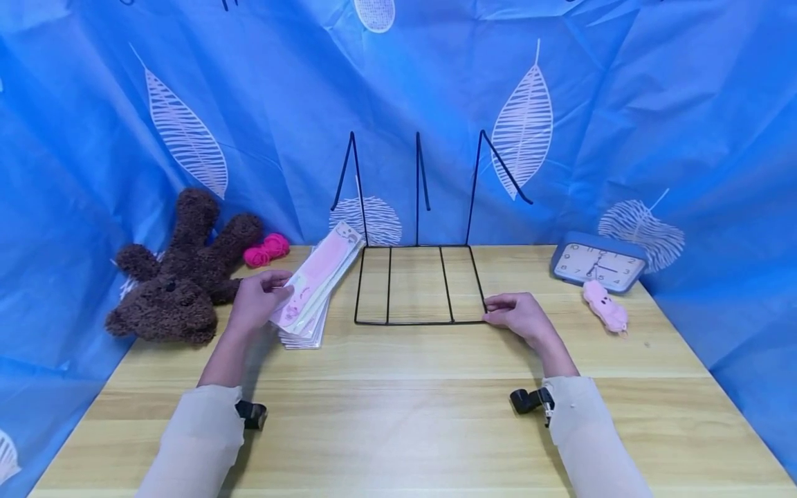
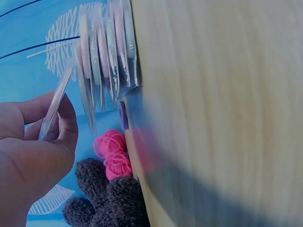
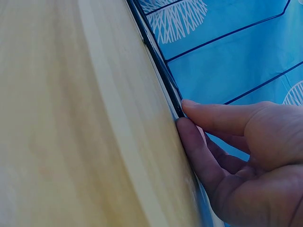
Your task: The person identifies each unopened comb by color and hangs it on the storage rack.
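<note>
Pink flat packet [image 1: 317,277]: lifted off the stack of wrapped packets [image 1: 305,332], left of the black wire rack [image 1: 418,283].
Left hand [image 1: 255,301]: pinched on its edge.
Right hand [image 1: 519,315]: fingertips curled on the rack's front corner.
Advice: rack best kept steadied.

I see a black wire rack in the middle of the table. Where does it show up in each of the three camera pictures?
Head view: the black wire rack stands at table centre, its front right corner pinched by the right hand.
Left wrist view: only thin black wires against the blue backdrop at upper left, probably its uprights.
Right wrist view: its base wire runs along the table edge to the fingertips.
Shared landmark: the wooden table.
</note>
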Available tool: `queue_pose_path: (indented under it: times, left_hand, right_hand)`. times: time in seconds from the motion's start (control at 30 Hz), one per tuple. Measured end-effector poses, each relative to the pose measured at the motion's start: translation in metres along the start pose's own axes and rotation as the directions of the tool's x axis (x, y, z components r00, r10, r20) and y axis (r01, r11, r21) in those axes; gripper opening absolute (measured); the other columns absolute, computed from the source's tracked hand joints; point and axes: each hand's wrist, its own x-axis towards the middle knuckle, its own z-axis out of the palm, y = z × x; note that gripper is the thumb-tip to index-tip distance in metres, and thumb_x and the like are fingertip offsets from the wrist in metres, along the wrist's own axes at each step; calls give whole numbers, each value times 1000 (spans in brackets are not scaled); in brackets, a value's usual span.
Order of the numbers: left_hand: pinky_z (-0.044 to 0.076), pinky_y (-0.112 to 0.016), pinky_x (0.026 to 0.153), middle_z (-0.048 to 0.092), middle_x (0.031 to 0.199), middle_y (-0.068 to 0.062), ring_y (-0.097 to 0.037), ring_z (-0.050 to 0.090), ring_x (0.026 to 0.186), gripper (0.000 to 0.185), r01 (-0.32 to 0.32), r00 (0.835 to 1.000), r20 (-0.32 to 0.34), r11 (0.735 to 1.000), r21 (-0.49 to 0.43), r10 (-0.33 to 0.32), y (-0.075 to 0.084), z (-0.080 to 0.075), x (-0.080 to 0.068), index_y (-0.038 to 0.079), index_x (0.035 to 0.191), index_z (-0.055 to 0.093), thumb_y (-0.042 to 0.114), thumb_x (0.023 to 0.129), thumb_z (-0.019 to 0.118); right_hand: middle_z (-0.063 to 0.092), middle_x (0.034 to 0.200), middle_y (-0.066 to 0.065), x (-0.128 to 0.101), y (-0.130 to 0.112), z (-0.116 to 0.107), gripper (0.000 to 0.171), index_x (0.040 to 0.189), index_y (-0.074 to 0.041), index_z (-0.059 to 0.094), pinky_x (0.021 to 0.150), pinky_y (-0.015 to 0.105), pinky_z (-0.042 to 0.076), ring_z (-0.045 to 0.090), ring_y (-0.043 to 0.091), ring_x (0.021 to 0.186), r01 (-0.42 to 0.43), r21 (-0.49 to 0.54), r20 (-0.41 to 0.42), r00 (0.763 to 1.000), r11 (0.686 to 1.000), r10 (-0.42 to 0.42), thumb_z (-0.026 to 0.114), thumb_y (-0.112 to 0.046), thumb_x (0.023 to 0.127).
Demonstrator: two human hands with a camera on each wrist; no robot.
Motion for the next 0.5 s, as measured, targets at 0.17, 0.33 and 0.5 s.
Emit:
queue_pose_path:
  times: [0.17,0.33,0.5]
  left_hand:
    - [46,-21,82,66,117,-24,-21,58,100,34,-26,1000,-12,999,-38,25,6,-2,-2,-5,130,64,6,97,65]
    - [46,-18,82,66,120,-21,-11,59,98,33,-39,999,4,994,-99,40,13,0,-4,-3,129,65,10,98,67]
    - [46,-19,85,68,121,-19,-11,59,100,33,-52,998,38,987,-149,58,22,0,-8,-2,128,66,13,98,68]
  right_hand:
    - [72,108,15,0,0,-2,45,129,8,63,78,20,54,66,11,90,-11,9,-12,1000,1000,11,78,-4,88]
    - [72,104,13,1,-1,-1,46,129,9,63,77,20,55,66,9,87,-21,38,-10,1000,999,22,78,-3,87]
    - [71,107,15,0,-3,1,46,130,11,61,78,20,55,65,9,88,-32,62,1,999,998,32,77,-1,88]
